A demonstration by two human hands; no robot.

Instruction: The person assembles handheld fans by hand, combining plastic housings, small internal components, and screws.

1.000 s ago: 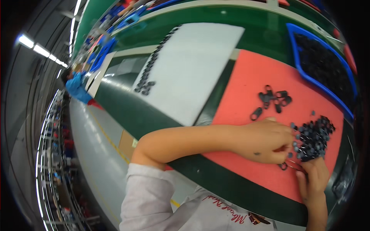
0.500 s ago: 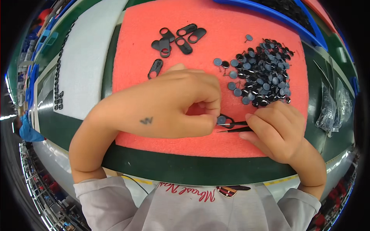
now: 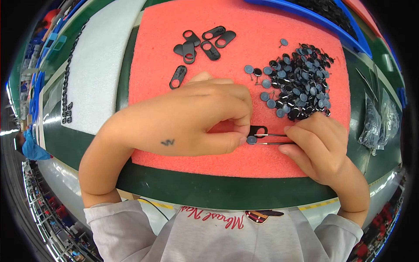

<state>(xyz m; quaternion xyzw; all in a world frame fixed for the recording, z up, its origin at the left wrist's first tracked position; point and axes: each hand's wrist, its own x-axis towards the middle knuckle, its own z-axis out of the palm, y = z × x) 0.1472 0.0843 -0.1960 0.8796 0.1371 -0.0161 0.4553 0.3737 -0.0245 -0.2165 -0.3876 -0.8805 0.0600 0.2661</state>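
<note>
My left hand is pinched closed at the left end of a small black oval plate with a round hole. Its fingers partly cover that end. Against my left thumb tip is a round grey-blue disc, just below the plate. In my right hand is a pair of thin tweezers, pointing left. Their tips are spread apart, the upper one crossing the plate and the lower one beside the disc. Whether the lower tip touches the disc I cannot tell.
A pile of grey and shiny black discs with thin stems lies on the pink foam mat. Several black oval plates lie farther left. A blue tray holds dark parts; white foam bears rows of small black pieces. Clear bags lie right.
The disc has shifted from over the plate to just below it. The tweezers have moved slightly right and up, and their tips now straddle the space beside the disc. My left hand has barely moved.
</note>
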